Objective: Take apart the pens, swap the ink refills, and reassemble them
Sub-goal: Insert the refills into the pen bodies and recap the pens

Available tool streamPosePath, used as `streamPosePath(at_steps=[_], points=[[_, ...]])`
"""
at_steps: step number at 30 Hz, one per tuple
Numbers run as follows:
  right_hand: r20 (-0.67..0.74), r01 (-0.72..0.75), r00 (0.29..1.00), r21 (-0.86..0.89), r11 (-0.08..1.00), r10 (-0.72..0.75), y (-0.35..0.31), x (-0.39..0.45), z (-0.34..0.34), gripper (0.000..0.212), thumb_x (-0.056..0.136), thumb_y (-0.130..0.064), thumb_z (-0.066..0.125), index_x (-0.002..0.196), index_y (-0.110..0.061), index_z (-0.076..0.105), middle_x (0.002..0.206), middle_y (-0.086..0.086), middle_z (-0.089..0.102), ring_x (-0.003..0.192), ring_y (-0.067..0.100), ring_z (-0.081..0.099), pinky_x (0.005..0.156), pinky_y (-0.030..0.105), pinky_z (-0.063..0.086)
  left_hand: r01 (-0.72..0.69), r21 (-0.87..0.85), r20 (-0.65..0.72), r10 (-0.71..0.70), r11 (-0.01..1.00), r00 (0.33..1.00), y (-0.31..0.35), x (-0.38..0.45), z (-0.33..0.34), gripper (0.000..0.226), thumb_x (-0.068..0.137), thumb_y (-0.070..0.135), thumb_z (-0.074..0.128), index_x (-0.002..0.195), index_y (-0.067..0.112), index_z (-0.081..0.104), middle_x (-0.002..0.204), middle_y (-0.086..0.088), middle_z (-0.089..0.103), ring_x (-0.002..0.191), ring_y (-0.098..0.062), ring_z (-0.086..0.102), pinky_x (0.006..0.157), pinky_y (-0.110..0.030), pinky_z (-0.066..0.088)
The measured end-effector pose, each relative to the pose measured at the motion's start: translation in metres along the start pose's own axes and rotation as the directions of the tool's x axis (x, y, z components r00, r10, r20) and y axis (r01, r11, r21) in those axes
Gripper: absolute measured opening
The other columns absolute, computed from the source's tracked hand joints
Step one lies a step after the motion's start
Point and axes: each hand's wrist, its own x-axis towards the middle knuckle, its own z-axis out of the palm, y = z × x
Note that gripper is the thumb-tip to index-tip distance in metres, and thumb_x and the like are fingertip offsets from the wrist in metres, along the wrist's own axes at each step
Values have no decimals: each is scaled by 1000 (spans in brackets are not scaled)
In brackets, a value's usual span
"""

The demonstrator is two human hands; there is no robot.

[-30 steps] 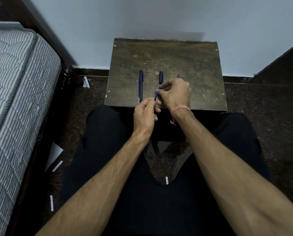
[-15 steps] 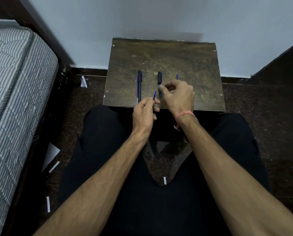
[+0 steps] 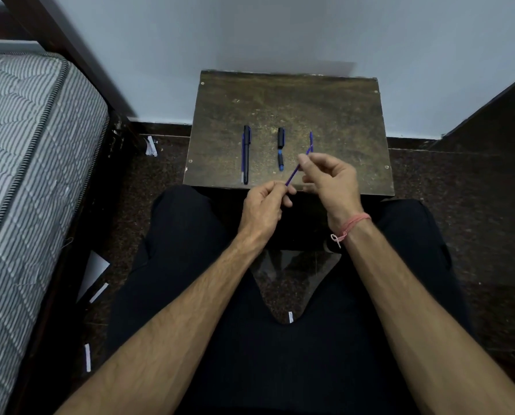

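Note:
A thin blue refill [image 3: 293, 174] slants between my hands above the table's front edge. My left hand [image 3: 262, 208] pinches its lower end. My right hand [image 3: 331, 182] pinches it higher up between thumb and forefinger. On the small dark table [image 3: 340, 115] a whole dark pen [image 3: 245, 154] lies at the left. In the middle lies a black cap [image 3: 281, 136], with a short black-and-blue pen piece [image 3: 280, 163] just below it. Another thin blue refill [image 3: 311, 138] lies to the right, its lower end behind the held one.
A striped mattress [image 3: 25, 163] on a dark bed frame fills the left side. Paper scraps [image 3: 150, 146] lie on the dark floor. A pale wall stands behind the table. My legs in black trousers [image 3: 190, 235] reach the table's front edge.
My right hand has moved right and slightly toward me, uncovering the short pen piece below the cap. More of the refill's length now shows between my hands. My left hand has barely moved.

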Motion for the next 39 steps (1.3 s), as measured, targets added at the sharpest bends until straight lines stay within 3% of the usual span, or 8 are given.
streamPosePath(at_steps=[4, 13, 18, 22, 25, 29, 35, 39], points=[[184, 0, 983, -104, 995, 19, 5, -8, 5, 12, 97, -10, 82, 109, -12, 82, 83, -1, 79, 75, 7, 74, 67, 19, 57, -1, -29, -45, -1, 1000, 999, 0, 3, -1, 33, 115, 16, 58, 89, 9, 77, 68, 2, 62, 47, -4, 42, 46, -17, 33], [137, 32, 990, -21, 999, -29, -38, 21, 32, 13, 103, 1, 70, 113, -1, 78, 97, 14, 75, 87, 22, 73, 90, 41, 66, -6, -84, -86, -1, 996, 996, -3, 13, -9, 48, 107, 14, 41, 98, 16, 88, 76, 2, 77, 59, -4, 51, 58, -21, 42], [169, 37, 986, -211, 977, -1, -60, 46, 68, 21, 91, 4, 83, 111, 5, 76, 98, 22, 80, 82, 30, 82, 76, 37, 70, -33, -35, -90, 30, 999, 995, -6, 13, -5, 41, 112, 7, 45, 116, 15, 86, 80, 9, 78, 68, 3, 62, 63, -15, 51], [183, 58, 982, -555, 830, 54, -54, 59, 107, 15, 81, 1, 90, 86, -10, 81, 83, 12, 82, 76, 27, 84, 80, 43, 70, -77, 4, -21, 77, 997, 997, -3, 13, -1, 31, 106, 7, 54, 107, 25, 79, 97, 5, 79, 91, -10, 72, 83, -33, 60], [143, 92, 990, -721, 687, 18, -43, 58, 129, 16, 76, -2, 84, 81, -17, 84, 85, 7, 83, 85, 24, 83, 84, 38, 69, -92, 88, -10, 93, 992, 996, -8, 13, -3, 21, 107, 1, 59, 97, 10, 76, 92, -9, 79, 89, -20, 71, 80, -44, 57], [148, 151, 988, -800, 580, -53, -34, 54, 140, 17, 77, -5, 80, 84, -19, 85, 87, 7, 82, 91, 23, 80, 87, 32, 66, -100, 119, 5, 100, 988, 995, -9, 11, -4, 21, 108, -1, 63, 123, -7, 75, 117, -29, 81, 105, -39, 79, 92, -59, 63], [206, 242, 970, -861, 447, -128, -33, 50, 147, 21, 90, -1, 73, 96, -16, 86, 98, 10, 81, 98, 27, 78, 90, 34, 66, -110, 220, 17, 108, 969, 994, -13, 9, -8, 40, 109, -7, 61, 149, -5, 63, 131, -19, 74, 104, -9, 69, 105, -47, 58], [223, 274, 959, -887, 373, -175, -34, 42, 150, 22, 93, 1, 69, 98, -15, 83, 101, 12, 79, 98, 32, 76, 86, 36, 65, -115, 99, 66, 108, 988, 992, -4, 8, -6, 38, 106, 21, 66, 143, 15, 72, 120, -27, 79, 107, -48, 75, 103, -64, 63]])
